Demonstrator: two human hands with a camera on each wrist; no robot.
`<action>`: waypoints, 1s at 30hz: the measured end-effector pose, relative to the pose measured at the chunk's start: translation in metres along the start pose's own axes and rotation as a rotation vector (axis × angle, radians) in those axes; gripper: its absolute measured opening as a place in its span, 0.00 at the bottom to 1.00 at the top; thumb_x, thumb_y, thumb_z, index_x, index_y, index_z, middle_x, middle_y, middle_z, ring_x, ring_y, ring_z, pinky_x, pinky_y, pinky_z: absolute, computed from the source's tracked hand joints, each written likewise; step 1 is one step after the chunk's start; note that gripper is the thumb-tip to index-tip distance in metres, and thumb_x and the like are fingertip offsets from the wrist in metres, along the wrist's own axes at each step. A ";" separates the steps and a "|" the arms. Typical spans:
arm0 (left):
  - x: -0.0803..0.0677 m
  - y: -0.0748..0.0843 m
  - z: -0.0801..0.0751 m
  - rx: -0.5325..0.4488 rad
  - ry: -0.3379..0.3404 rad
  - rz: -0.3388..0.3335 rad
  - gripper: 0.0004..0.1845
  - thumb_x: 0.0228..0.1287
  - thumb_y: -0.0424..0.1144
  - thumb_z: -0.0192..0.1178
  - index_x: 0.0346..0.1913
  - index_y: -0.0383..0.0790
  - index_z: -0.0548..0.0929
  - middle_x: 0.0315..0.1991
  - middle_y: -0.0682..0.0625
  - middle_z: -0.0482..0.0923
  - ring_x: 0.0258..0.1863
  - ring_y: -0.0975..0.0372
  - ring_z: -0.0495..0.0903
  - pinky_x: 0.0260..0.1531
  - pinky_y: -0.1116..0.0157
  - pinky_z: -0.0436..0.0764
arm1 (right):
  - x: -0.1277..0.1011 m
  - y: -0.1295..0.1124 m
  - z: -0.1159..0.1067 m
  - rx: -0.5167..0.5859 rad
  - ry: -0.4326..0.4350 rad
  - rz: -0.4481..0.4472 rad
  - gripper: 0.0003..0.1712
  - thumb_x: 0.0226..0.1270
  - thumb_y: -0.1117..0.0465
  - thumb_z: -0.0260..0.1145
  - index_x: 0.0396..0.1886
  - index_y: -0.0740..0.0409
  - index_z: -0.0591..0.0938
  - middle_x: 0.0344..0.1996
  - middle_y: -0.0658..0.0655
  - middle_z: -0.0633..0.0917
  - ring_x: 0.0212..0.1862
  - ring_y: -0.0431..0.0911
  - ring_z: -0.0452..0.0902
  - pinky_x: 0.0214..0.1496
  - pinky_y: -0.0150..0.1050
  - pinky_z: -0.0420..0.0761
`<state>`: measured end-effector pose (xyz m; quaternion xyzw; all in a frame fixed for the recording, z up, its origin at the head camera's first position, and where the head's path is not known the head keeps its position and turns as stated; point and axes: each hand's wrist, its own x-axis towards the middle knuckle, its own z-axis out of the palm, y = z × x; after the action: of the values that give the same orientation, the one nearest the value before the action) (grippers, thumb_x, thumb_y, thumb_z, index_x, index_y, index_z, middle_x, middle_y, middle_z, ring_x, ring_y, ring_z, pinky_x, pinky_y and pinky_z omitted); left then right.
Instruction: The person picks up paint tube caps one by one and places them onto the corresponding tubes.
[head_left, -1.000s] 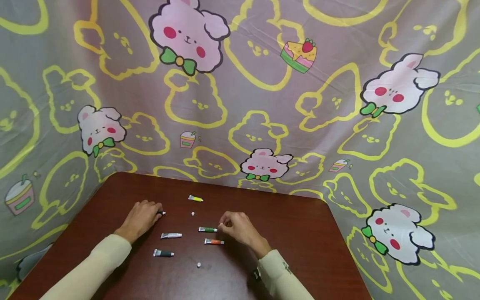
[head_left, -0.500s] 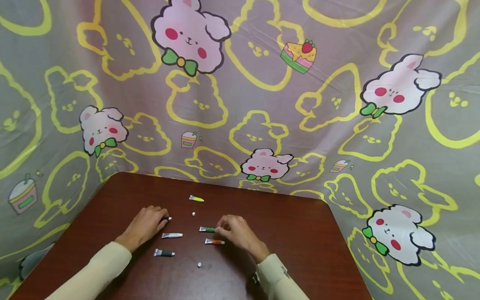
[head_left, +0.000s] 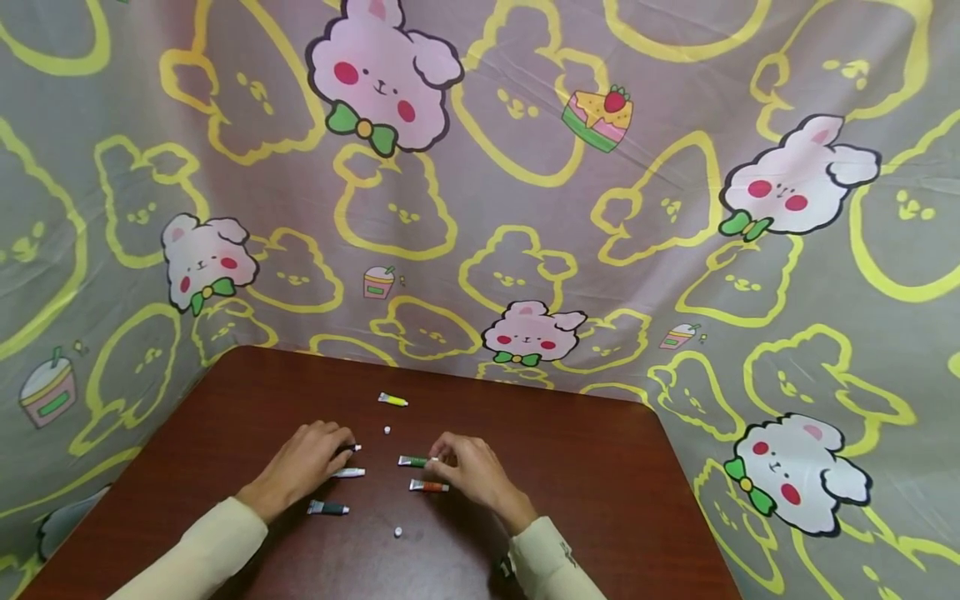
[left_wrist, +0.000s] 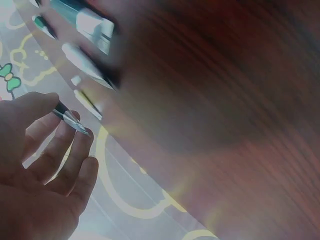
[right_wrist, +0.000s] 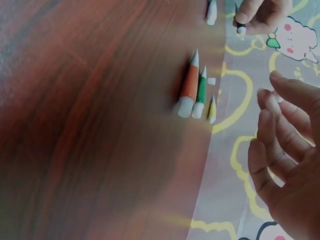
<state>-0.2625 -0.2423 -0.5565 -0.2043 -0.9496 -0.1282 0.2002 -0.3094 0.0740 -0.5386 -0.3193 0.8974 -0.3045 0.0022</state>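
Note:
My left hand (head_left: 303,462) pinches a small black paint tube (left_wrist: 67,116) between thumb and fingertips, its white end (head_left: 357,447) pointing right. Just below that hand, a white paint tube (head_left: 350,472) is partly hidden. The right hand (head_left: 476,471) is bent with thumb and forefinger close together. A tiny white piece, seemingly a tube cap (right_wrist: 278,98), shows between them, mostly covered by the fingers. Beside and partly behind the right fingertips lie a green paint tube (head_left: 411,461) and an orange one (head_left: 427,486).
A yellow paint tube (head_left: 393,400) lies farther back on the brown table (head_left: 540,433), with a loose white cap (head_left: 387,430) in front of it. Nearer are a dark tube (head_left: 327,508) and another cap (head_left: 398,532). Patterned cloth (head_left: 420,275) hangs behind the table.
My left hand has moved right and nearer with the black tube, now partly covering the white tube. The right hand has shifted slightly left and nearer, over the green tube's end.

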 end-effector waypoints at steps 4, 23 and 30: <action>0.000 0.009 -0.001 -0.009 0.020 0.016 0.08 0.64 0.37 0.78 0.42 0.46 0.88 0.38 0.53 0.87 0.39 0.56 0.83 0.42 0.53 0.81 | -0.001 -0.001 0.001 0.034 0.027 -0.024 0.06 0.72 0.53 0.78 0.40 0.45 0.88 0.31 0.39 0.87 0.35 0.29 0.78 0.42 0.28 0.79; 0.003 0.044 -0.005 -0.027 0.040 0.135 0.09 0.65 0.38 0.77 0.43 0.47 0.88 0.38 0.55 0.85 0.40 0.58 0.82 0.41 0.55 0.80 | 0.000 -0.011 0.010 0.135 0.043 -0.087 0.08 0.67 0.60 0.82 0.38 0.49 0.88 0.30 0.44 0.89 0.34 0.28 0.79 0.41 0.27 0.81; 0.003 0.055 -0.008 -0.043 0.042 0.166 0.09 0.64 0.38 0.77 0.43 0.47 0.88 0.38 0.55 0.85 0.39 0.59 0.82 0.39 0.57 0.79 | -0.001 -0.013 0.013 0.110 0.025 -0.112 0.06 0.68 0.59 0.80 0.39 0.50 0.89 0.32 0.45 0.92 0.35 0.27 0.81 0.41 0.25 0.81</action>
<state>-0.2381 -0.1951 -0.5393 -0.2836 -0.9220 -0.1359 0.2258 -0.2982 0.0596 -0.5426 -0.3646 0.8600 -0.3569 -0.0084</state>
